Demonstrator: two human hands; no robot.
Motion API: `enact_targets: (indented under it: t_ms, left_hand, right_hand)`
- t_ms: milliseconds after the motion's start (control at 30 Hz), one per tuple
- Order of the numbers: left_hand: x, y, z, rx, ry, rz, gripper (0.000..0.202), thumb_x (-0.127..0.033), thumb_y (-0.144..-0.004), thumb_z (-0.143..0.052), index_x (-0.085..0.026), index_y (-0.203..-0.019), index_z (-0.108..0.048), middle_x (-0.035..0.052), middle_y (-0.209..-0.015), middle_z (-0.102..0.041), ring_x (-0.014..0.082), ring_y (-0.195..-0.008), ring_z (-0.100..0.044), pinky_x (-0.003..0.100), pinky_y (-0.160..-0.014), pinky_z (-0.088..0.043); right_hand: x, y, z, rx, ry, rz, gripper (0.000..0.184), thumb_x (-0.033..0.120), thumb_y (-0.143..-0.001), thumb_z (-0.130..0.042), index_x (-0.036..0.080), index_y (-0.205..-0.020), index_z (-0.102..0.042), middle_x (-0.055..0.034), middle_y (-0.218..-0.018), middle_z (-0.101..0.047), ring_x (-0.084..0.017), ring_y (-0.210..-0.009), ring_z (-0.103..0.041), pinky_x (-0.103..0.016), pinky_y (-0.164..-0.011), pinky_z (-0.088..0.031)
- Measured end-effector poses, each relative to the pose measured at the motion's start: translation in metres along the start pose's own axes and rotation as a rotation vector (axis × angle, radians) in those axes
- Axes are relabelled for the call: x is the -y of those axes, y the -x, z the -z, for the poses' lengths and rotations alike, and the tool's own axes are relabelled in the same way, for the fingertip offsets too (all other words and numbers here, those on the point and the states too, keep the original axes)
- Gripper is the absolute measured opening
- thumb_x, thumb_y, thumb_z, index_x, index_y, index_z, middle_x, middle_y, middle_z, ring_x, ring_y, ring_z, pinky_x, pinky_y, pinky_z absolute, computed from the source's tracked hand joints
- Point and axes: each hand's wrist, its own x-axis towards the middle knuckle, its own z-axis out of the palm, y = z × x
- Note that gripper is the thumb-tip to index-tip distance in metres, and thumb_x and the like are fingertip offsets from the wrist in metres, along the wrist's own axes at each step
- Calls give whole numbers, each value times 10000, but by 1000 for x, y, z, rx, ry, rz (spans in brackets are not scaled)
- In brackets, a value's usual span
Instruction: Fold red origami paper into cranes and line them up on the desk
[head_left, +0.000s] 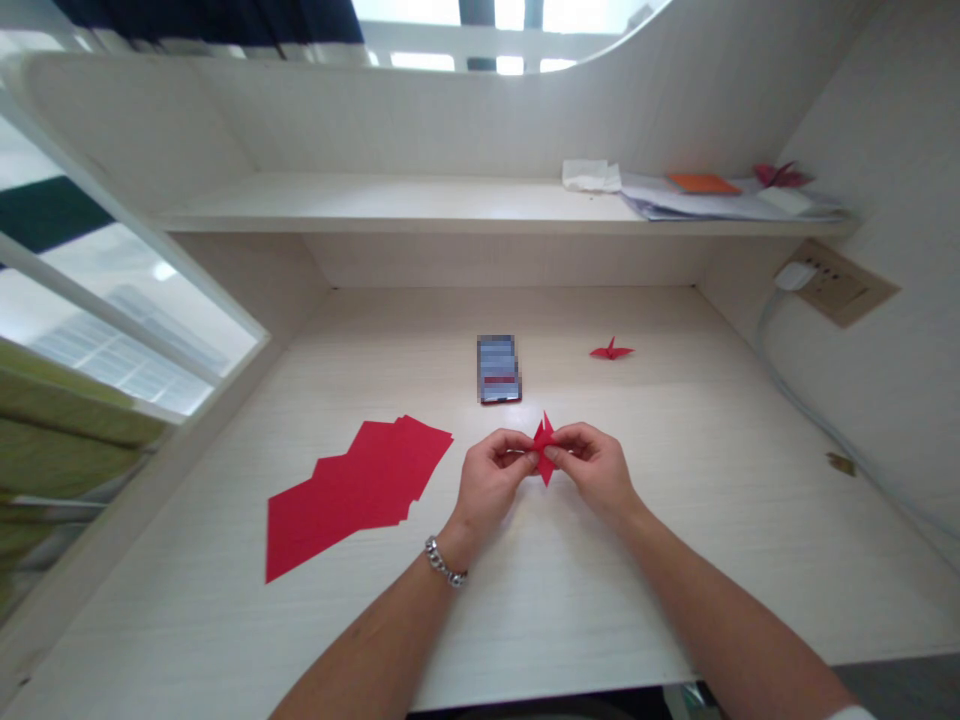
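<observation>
Between my two hands, just above the pale desk, is a folded piece of red paper with pointed ends up and down. My left hand pinches its left side between thumb and fingers. On the other side my right hand pinches it in the same way; the fingertips cover part of the folds. Left of my hands lie several overlapping red paper sheets. A finished red paper crane with spread wings sits farther back on the right.
A phone with a lit, blurred screen lies behind my hands. On the shelf are papers, an orange packet, a white tissue and a dark pink folded paper piece. From the wall socket a cable runs down the right side.
</observation>
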Motion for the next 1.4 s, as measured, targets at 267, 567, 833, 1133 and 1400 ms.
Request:
enact_targets:
  t_ms: [267, 567, 833, 1133, 1400]
  left_hand:
    - [-1, -1, 1, 6, -28, -14, 187, -207, -679, -754, -133, -821, -657, 43, -797, -685, 163, -722, -667, 292, -693, -573]
    - [3, 0, 4, 8, -81, -132, 218, -191, -731, -707, -177, -929, -616, 28, -859, -674, 148, -738, -653, 270, -675, -553]
    - [-1, 1, 6, 3, -319, -129, 166, -135, -752, -621, -173, -863, -739, 57, -883, -730, 179, -813, -671, 281, -759, -525]
    - [-1, 1, 3, -12, -119, -36, 87, -176, -720, -672, -160, -805, -660, 34, -786, -693, 176, -751, -663, 305, -712, -549]
    - [6, -2, 3, -45, -115, -26, 268, -251, -683, -758, -151, -857, -580, 39, -784, -663, 162, -706, -661, 285, -664, -537]
  right_hand:
    - [-4, -2, 1, 42, -107, -46, 190, 253, -657, -769, 189, -823, -701, -44, -797, -721, -202, -755, -666, -327, -716, -544]
    - [-3, -2, 1, 27, -68, -22, 131, 237, -640, -784, 207, -760, -739, -38, -780, -722, -193, -727, -662, -308, -691, -531]
    - [5, -2, 6, 116, -146, -101, 113, 284, -720, -706, 185, -749, -754, -66, -812, -716, -210, -762, -660, -342, -722, -540]
    - [-1, -5, 2, 52, -181, -226, 262, 238, -577, -816, 182, -767, -644, -13, -700, -696, -166, -640, -648, -285, -601, -539]
    - [-5, -2, 0, 29, -182, -262, 377, 239, -589, -811, 193, -876, -571, -14, -692, -703, -177, -631, -666, -299, -614, -539]
